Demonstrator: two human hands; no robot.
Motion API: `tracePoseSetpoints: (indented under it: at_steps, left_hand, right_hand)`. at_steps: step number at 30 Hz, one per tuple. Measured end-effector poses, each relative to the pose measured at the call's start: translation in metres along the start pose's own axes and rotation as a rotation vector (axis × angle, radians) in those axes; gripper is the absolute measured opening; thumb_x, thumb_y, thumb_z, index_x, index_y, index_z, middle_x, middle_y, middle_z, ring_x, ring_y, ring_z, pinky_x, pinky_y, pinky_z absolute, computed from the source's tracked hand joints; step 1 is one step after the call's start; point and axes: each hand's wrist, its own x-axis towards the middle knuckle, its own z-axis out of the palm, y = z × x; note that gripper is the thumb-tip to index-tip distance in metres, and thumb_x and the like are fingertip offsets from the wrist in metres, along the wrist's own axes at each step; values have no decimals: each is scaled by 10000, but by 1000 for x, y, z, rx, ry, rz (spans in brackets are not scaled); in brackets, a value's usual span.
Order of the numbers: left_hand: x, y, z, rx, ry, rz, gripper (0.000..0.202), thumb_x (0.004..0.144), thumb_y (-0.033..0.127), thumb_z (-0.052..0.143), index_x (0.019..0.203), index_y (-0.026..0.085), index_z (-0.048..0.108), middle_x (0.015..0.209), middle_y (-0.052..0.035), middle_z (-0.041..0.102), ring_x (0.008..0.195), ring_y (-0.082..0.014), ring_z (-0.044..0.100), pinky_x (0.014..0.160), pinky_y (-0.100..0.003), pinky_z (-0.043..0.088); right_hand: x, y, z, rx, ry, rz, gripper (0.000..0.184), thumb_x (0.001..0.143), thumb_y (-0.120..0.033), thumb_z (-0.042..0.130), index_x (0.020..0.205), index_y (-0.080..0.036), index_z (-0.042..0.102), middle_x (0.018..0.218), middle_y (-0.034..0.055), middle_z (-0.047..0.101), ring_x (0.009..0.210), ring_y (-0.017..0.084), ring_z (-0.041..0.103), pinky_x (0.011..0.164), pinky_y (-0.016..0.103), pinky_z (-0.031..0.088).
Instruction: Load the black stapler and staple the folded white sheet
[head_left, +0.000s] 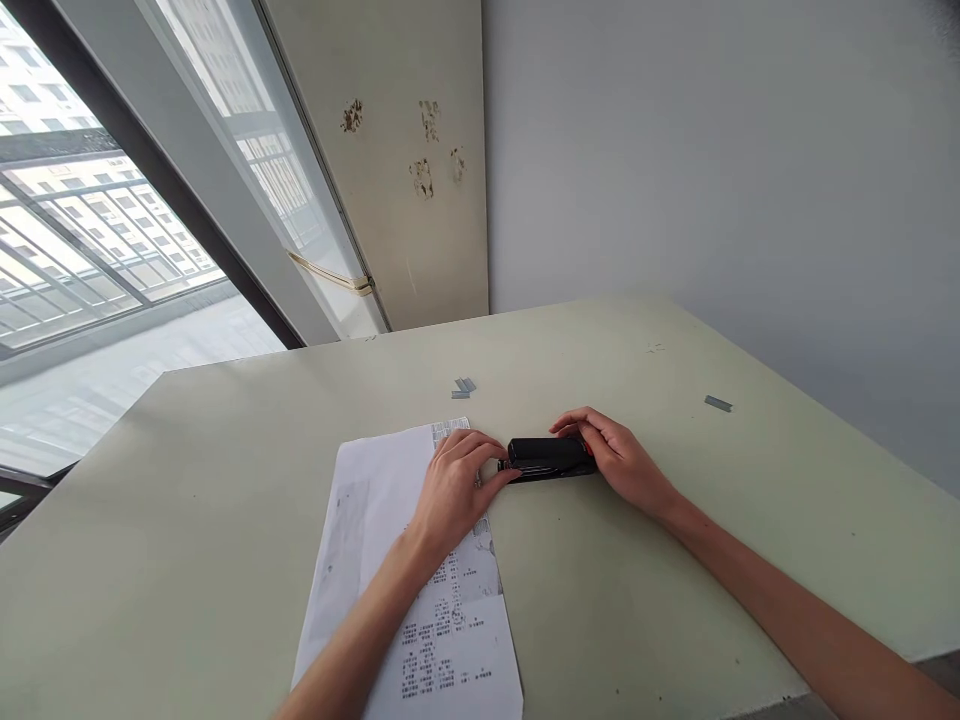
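The right hand wraps the back end of the black stapler, fingers curled over it; the left hand lies spread on the printed sheets, fingertips touching the stapler's mouth at the sheets' right edge, between both hands; staple strips lie just beyond

Before me: black plastic stapler, closed, lying flat and crosswise. Nose just beside right edge of white printed paper sheet, flat, slightly skewed.
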Motion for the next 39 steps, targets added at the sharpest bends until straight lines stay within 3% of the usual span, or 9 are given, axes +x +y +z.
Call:
tracePoseSetpoints:
  at_steps: [8,14,25,28,31,36,39]
  left_hand:
    - [-3,1,2,-10,-3,-25,150,1018,370,666,1005,228,712,1028,-45,756,989,-241,664,889,-408,529]
    - [-4,0,-4,-19,-11,-67,229,1018,452,652,1011,236,726,984,-43,751,927,-231,667,841,-397,533]
    - [-12,-14,-32,38,-102,-79,252,1021,481,631,1043,247,723,1016,-40,751,946,-233,687,859,-379,550]
    - [-12,-12,-35,43,-119,-70,240,1017,475,641,1033,249,722,1023,-33,747,938,-229,681,847,-376,543]
    - [-14,-11,-37,57,-118,-55,261,1008,498,649,1019,249,726,1017,-34,750,929,-227,685,835,-373,544]
    - [-18,-12,-40,78,-110,-51,281,1004,514,649,1026,247,733,1030,-41,756,940,-231,691,849,-388,559]
    - [-19,-16,-42,33,-125,-36,238,1013,473,653,1061,260,747,1082,-38,760,989,-229,698,891,-394,567]
  right_hand:
    - [-3,2,3,-50,21,-3,357,1066,-321,323,1071,-264,675,1092,45,748,1075,239,687,914,367,516]
    - [-4,1,3,-70,10,-23,362,1074,-330,301,1066,-262,657,1075,54,735,1037,232,687,921,359,526]
    - [-3,-3,3,-50,51,1,387,1081,-521,362,1167,-263,637,1071,66,756,1013,245,682,866,367,519]
    - [-4,-10,2,-62,28,35,416,1058,-592,406,1185,-275,644,1080,59,758,836,222,661,693,338,496]
    - [-6,-12,0,-124,-52,25,472,1038,-655,407,1165,-287,674,975,43,741,616,181,541,555,325,427]
    - [-7,-12,-1,-216,-108,-37,473,991,-699,492,1093,-289,705,791,15,656,650,196,546,600,328,462]
    - [-8,-13,0,-211,-105,-40,527,1021,-702,400,1090,-281,709,741,8,610,608,187,495,563,323,416]
